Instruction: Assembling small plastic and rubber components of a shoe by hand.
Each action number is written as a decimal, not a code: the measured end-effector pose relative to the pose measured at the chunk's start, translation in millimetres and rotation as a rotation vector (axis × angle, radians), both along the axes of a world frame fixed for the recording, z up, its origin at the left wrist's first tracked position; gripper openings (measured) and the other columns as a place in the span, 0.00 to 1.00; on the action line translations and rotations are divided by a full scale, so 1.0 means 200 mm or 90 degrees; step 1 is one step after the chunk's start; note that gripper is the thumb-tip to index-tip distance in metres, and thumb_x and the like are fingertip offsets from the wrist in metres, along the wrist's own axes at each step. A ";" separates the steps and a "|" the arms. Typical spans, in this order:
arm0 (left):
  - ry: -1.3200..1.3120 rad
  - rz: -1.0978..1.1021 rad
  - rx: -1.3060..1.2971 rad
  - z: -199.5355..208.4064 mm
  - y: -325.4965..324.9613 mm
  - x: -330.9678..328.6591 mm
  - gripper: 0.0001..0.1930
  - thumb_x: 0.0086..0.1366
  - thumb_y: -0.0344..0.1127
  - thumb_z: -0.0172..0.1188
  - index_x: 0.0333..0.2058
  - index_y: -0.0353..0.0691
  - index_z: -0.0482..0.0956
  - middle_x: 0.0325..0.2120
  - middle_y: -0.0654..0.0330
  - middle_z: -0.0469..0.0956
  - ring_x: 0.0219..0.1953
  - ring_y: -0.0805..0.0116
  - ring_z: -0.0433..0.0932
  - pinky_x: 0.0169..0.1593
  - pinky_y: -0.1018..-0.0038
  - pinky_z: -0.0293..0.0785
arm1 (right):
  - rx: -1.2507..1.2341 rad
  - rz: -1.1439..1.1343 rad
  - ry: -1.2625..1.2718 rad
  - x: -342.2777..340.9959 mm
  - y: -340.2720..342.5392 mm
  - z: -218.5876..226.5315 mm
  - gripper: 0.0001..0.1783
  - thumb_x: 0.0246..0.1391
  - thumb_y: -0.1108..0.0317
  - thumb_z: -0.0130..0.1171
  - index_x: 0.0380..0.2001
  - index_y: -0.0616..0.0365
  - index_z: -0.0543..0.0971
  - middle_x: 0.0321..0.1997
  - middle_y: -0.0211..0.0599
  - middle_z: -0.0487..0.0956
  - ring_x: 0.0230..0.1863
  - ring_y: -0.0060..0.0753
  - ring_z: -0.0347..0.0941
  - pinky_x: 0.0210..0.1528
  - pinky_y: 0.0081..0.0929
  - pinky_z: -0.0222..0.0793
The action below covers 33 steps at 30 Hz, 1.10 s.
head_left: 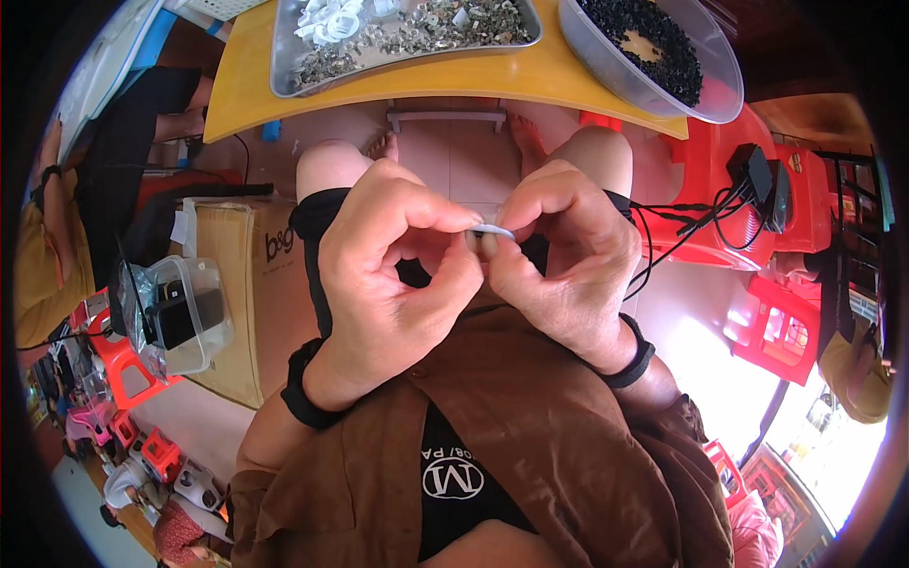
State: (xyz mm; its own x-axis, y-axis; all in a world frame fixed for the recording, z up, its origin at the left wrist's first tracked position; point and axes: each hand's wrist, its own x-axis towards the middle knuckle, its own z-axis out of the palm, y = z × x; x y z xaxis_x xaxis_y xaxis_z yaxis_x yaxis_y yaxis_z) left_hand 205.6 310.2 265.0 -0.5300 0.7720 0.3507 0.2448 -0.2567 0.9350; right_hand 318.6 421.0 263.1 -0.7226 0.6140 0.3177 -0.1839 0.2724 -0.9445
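A small, thin whitish piece (493, 230) is pinched between my two hands above my lap. My left hand (393, 260) grips its left end with thumb and forefinger. At the other end, the thumb and forefinger of my right hand (573, 256) press on it. The fingertips cover much of the piece, so its full shape cannot be made out. Beyond my knees, a metal tray (402, 68) on the yellow table holds white plastic parts (331, 21) and many tiny metal pieces (450, 26).
A clear plastic bowl (724, 87) of small black parts (663, 57) stands at the table's (246, 90) right corner. Black cables and adapters (753, 180) lie over red stools (805, 204) on the right. A cardboard box (227, 293) bears a clear container (213, 327); people sit at left.
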 end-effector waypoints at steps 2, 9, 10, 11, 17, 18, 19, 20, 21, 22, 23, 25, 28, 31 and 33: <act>0.061 0.000 -0.016 -0.01 0.02 0.00 0.09 0.54 0.14 0.57 0.34 0.31 0.73 0.31 0.61 0.69 0.30 0.77 0.77 0.30 0.84 0.77 | -0.067 -0.007 -0.001 0.00 0.00 -0.02 0.08 0.43 0.82 0.60 0.28 0.62 0.73 0.28 0.29 0.73 0.25 0.17 0.72 0.29 0.15 0.69; -0.290 -0.057 -0.038 -0.03 0.01 0.02 0.08 0.62 0.17 0.52 0.40 0.30 0.68 0.37 0.56 0.74 0.39 0.70 0.79 0.40 0.74 0.82 | -0.278 0.033 -0.015 -0.02 0.01 -0.01 0.09 0.47 0.81 0.60 0.34 0.63 0.73 0.31 0.29 0.75 0.29 0.17 0.75 0.32 0.14 0.71; -0.290 -0.058 -0.038 -0.03 0.01 0.02 0.08 0.62 0.17 0.52 0.40 0.30 0.68 0.37 0.56 0.74 0.39 0.70 0.79 0.40 0.74 0.82 | -0.248 0.038 -0.013 -0.02 0.01 -0.02 0.09 0.48 0.81 0.60 0.34 0.63 0.73 0.31 0.30 0.75 0.29 0.18 0.75 0.32 0.14 0.71; -0.298 -0.064 -0.040 -0.02 0.01 0.02 0.08 0.63 0.18 0.52 0.41 0.30 0.68 0.37 0.55 0.75 0.40 0.69 0.79 0.40 0.74 0.82 | -0.249 0.037 -0.013 -0.02 0.01 -0.03 0.09 0.48 0.81 0.60 0.34 0.63 0.73 0.31 0.30 0.75 0.29 0.18 0.75 0.32 0.14 0.71; -0.328 -0.082 -0.031 0.01 0.00 0.04 0.09 0.63 0.19 0.52 0.42 0.30 0.68 0.38 0.55 0.75 0.40 0.68 0.79 0.39 0.73 0.82 | -0.235 0.041 -0.021 -0.01 0.01 -0.02 0.10 0.47 0.81 0.60 0.34 0.63 0.73 0.32 0.29 0.76 0.30 0.17 0.74 0.34 0.15 0.71; -0.339 -0.083 -0.023 0.00 0.00 0.04 0.09 0.63 0.19 0.53 0.42 0.30 0.68 0.38 0.55 0.74 0.40 0.68 0.79 0.39 0.73 0.82 | -0.244 0.044 -0.009 -0.01 0.01 -0.03 0.10 0.46 0.81 0.60 0.34 0.63 0.73 0.32 0.29 0.75 0.31 0.17 0.73 0.34 0.15 0.70; -0.338 -0.083 -0.022 0.00 0.00 0.04 0.09 0.63 0.19 0.53 0.42 0.30 0.68 0.38 0.55 0.74 0.40 0.68 0.79 0.39 0.73 0.82 | -0.252 0.046 0.004 -0.01 0.01 -0.03 0.10 0.46 0.81 0.60 0.34 0.63 0.73 0.32 0.29 0.75 0.31 0.16 0.73 0.35 0.16 0.70; -0.297 -0.076 -0.013 -0.01 0.00 0.04 0.08 0.62 0.18 0.53 0.41 0.30 0.68 0.38 0.56 0.73 0.40 0.68 0.79 0.39 0.74 0.82 | -0.251 0.046 0.004 -0.01 0.01 -0.03 0.10 0.46 0.81 0.60 0.34 0.63 0.73 0.32 0.29 0.75 0.31 0.16 0.73 0.35 0.16 0.70; -0.256 -0.070 -0.004 -0.01 0.00 0.04 0.08 0.62 0.18 0.54 0.40 0.29 0.68 0.38 0.57 0.71 0.40 0.68 0.79 0.39 0.75 0.82 | -0.238 0.045 0.001 -0.01 0.01 -0.03 0.10 0.46 0.81 0.60 0.33 0.63 0.73 0.32 0.29 0.75 0.32 0.17 0.73 0.36 0.16 0.70; -0.255 -0.071 -0.003 0.00 0.00 0.04 0.08 0.62 0.18 0.54 0.40 0.29 0.68 0.38 0.57 0.71 0.40 0.68 0.79 0.39 0.75 0.82 | -0.224 0.044 -0.002 0.00 0.01 -0.03 0.10 0.46 0.81 0.60 0.33 0.63 0.73 0.32 0.29 0.74 0.32 0.17 0.73 0.36 0.16 0.70; -0.248 -0.063 -0.007 0.00 0.00 0.04 0.08 0.61 0.17 0.54 0.39 0.29 0.69 0.38 0.58 0.70 0.39 0.69 0.79 0.39 0.76 0.82 | -0.223 0.044 -0.001 0.00 0.01 -0.03 0.10 0.46 0.81 0.60 0.33 0.63 0.73 0.32 0.29 0.74 0.32 0.17 0.73 0.36 0.16 0.70; -0.240 -0.054 -0.010 0.00 0.00 0.04 0.08 0.60 0.16 0.54 0.38 0.29 0.69 0.38 0.59 0.69 0.39 0.70 0.79 0.38 0.77 0.82 | -0.196 0.056 -0.003 0.00 0.01 -0.03 0.09 0.46 0.81 0.60 0.32 0.63 0.73 0.32 0.29 0.74 0.33 0.18 0.73 0.37 0.16 0.69; -0.211 -0.037 -0.008 0.00 0.01 0.04 0.08 0.59 0.15 0.53 0.37 0.28 0.70 0.37 0.59 0.68 0.38 0.71 0.79 0.38 0.78 0.82 | -0.181 0.040 0.004 -0.01 0.01 -0.02 0.09 0.46 0.81 0.60 0.31 0.63 0.73 0.31 0.29 0.74 0.32 0.18 0.72 0.37 0.16 0.70; -0.152 -0.026 -0.023 0.01 0.01 0.02 0.08 0.57 0.13 0.53 0.36 0.28 0.71 0.36 0.59 0.68 0.36 0.72 0.79 0.37 0.79 0.82 | -0.216 0.035 -0.006 -0.01 0.01 -0.02 0.08 0.45 0.81 0.61 0.30 0.63 0.73 0.30 0.29 0.73 0.32 0.17 0.72 0.37 0.17 0.70; -0.076 -0.033 -0.007 0.00 0.01 0.01 0.09 0.56 0.12 0.53 0.36 0.28 0.72 0.36 0.58 0.67 0.36 0.73 0.78 0.37 0.80 0.81 | -0.194 0.028 0.007 -0.01 0.01 -0.02 0.08 0.45 0.81 0.61 0.29 0.63 0.73 0.30 0.29 0.73 0.33 0.18 0.73 0.38 0.17 0.70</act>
State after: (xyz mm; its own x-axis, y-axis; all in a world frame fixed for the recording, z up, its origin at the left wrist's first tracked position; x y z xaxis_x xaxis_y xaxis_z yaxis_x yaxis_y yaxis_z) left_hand 208.1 312.2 264.8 -0.5268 0.8032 0.2783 0.1180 -0.2551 0.9597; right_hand 316.5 422.8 258.8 -0.7485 0.6500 0.1312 -0.1992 -0.0317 -0.9794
